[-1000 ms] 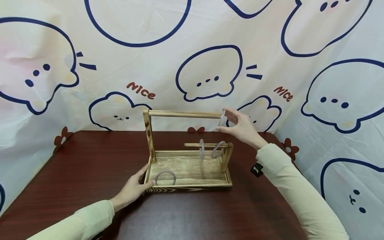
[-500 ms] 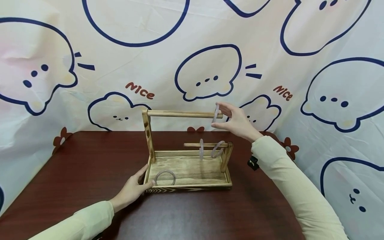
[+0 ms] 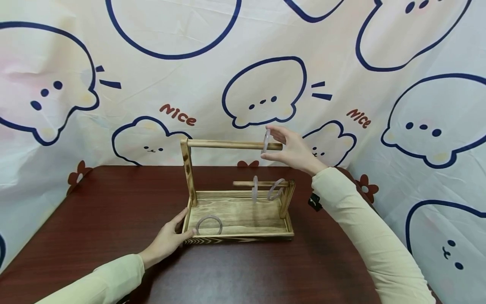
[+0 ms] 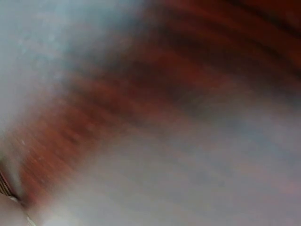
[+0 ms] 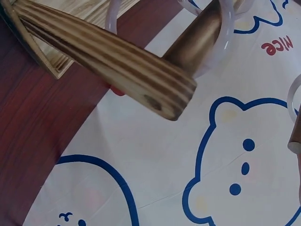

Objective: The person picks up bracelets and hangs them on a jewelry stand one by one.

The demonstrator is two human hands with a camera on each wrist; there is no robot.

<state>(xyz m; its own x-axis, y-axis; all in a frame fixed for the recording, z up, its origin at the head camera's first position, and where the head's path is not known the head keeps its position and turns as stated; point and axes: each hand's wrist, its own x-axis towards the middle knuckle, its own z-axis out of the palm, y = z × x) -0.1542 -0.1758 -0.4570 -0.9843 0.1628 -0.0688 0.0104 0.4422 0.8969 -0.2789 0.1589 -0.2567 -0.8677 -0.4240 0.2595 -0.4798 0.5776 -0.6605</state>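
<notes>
Cartoon-print backdrop, dark red tabletop (image 3: 114, 211). My right hand (image 3: 294, 150) pinches a translucent bangle (image 3: 266, 141) threaded on the rack's upper rod (image 3: 228, 145). I judge it rigid, light, slippery and brittle; hold its rim. My left hand (image 3: 167, 240) rests spread against the wooden rack (image 3: 243, 236).

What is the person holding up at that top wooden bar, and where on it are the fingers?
The right hand pinches a pale ring by its rim, threaded on the top bar.
</notes>
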